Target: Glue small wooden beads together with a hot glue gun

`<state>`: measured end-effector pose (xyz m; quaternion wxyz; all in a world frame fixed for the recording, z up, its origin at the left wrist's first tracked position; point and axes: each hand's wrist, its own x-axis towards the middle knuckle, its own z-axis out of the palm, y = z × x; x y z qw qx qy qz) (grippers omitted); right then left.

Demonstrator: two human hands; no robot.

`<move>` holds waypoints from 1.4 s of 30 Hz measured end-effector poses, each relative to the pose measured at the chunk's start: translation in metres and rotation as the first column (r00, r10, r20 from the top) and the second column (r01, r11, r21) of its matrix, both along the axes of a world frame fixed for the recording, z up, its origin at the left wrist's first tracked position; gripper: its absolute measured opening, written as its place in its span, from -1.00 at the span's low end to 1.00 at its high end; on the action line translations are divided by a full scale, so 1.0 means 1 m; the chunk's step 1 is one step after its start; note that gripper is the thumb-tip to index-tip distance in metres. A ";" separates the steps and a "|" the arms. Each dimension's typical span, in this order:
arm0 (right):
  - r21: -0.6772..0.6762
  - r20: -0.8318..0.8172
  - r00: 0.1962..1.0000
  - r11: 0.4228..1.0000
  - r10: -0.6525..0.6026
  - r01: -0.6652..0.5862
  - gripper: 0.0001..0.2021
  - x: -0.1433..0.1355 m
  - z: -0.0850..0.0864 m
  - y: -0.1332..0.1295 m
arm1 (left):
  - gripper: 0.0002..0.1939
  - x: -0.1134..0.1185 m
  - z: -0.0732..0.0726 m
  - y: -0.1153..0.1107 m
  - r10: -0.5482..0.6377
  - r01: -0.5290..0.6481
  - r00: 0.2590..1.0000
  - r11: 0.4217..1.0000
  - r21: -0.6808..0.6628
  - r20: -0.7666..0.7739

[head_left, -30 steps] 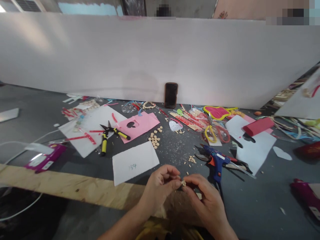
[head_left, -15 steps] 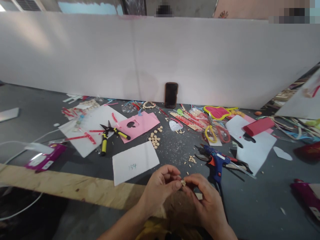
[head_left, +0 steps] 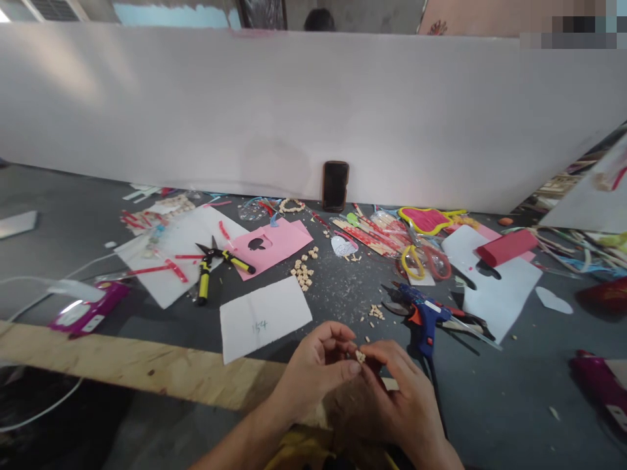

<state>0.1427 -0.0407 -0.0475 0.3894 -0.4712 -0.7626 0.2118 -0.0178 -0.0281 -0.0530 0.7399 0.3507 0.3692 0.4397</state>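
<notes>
Between the fingertips of both hands is a small beige wooden piece (head_left: 361, 356), above the table's front edge. My left hand (head_left: 318, 365) pinches it from the left with thumb and fingers. From the right, my right hand (head_left: 404, 388) closes its thumb and index finger on the same piece. A loose pile of similar wooden pieces (head_left: 304, 271) lies beyond my left hand. Small wooden bits (head_left: 376, 312) lie just beyond my right hand. A white card (head_left: 264, 318) with green writing is left of the hands.
A blue glue gun (head_left: 428, 320) lies at the right beside pliers. Yellow-black cutters (head_left: 204, 281) rest at the left near pink paper (head_left: 289, 241). A phone (head_left: 336, 186) leans on the white partition (head_left: 313, 111). Yellow scissors (head_left: 413, 262) and purple devices (head_left: 91, 310) are also there.
The small wooden piece has turned a little between my fingertips and shows more plainly. My left thumb has shifted slightly; both hands stay in nearly the same place.
</notes>
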 end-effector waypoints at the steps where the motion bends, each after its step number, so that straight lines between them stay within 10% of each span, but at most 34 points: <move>1: 0.008 0.010 1.000 1.000 -0.004 0.004 -0.85 0.000 0.000 0.000 | -0.66 0.001 -0.001 0.000 0.003 -0.002 0.999 0.999 0.032 -0.033; 7: -0.009 0.014 0.999 0.999 -0.042 0.042 -0.85 -0.001 -0.001 -0.001 | -0.83 0.000 -0.002 -0.001 0.070 -0.036 0.972 0.987 0.154 -0.225; 42: -0.073 -0.007 1.000 0.997 0.003 -0.004 -0.90 -0.001 0.001 -0.001 | -0.81 -0.007 -0.002 0.000 0.009 0.038 0.962 0.985 0.168 -0.271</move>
